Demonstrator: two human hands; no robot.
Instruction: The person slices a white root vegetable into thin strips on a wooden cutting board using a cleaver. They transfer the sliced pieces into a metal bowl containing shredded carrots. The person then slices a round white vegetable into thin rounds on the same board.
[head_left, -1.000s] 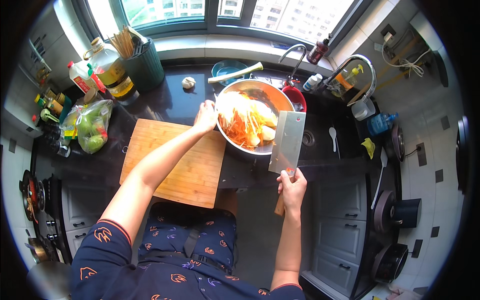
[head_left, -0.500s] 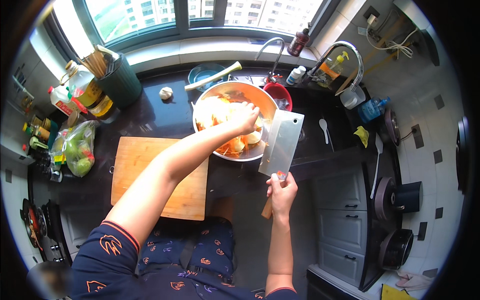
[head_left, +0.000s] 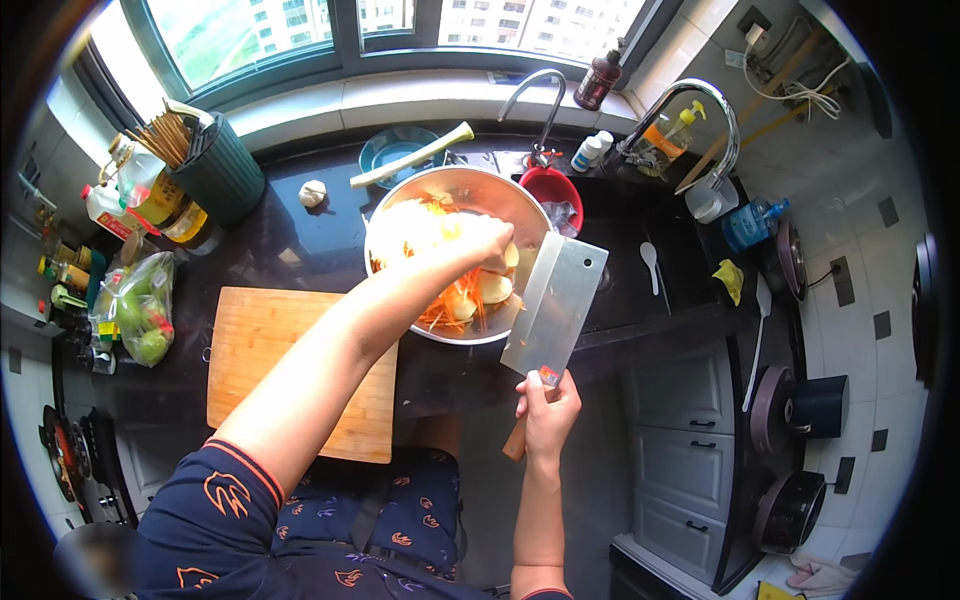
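My right hand [head_left: 547,415] grips a cleaver [head_left: 556,305] by its wooden handle, the broad blade pointing up beside the right rim of a large metal bowl [head_left: 527,204]. My left arm reaches across to the bowl, and my left hand [head_left: 488,243] is inside it, fingers curled closed. A pale rounded piece [head_left: 511,256] shows at the fingertips; whether they grip it is hidden. Orange shreds [head_left: 437,318] and pale peeled chunks [head_left: 494,288] lie in the bowl. Left of the bowl, close to my body, is a wooden cutting board [head_left: 262,340], partly under my left arm.
A leek-like stalk [head_left: 412,156] lies over a glass bowl [head_left: 378,150] behind, near a garlic bulb [head_left: 312,193]. A red tub [head_left: 548,184] and a faucet [head_left: 733,130] stand right. Left are a chopstick holder [head_left: 222,175] and a bag of green produce [head_left: 143,310].
The view has shifted slightly. My left hand stays in the bowl, its fingers turned further down toward the right side. The cleaver remains in my right hand beside the rim.
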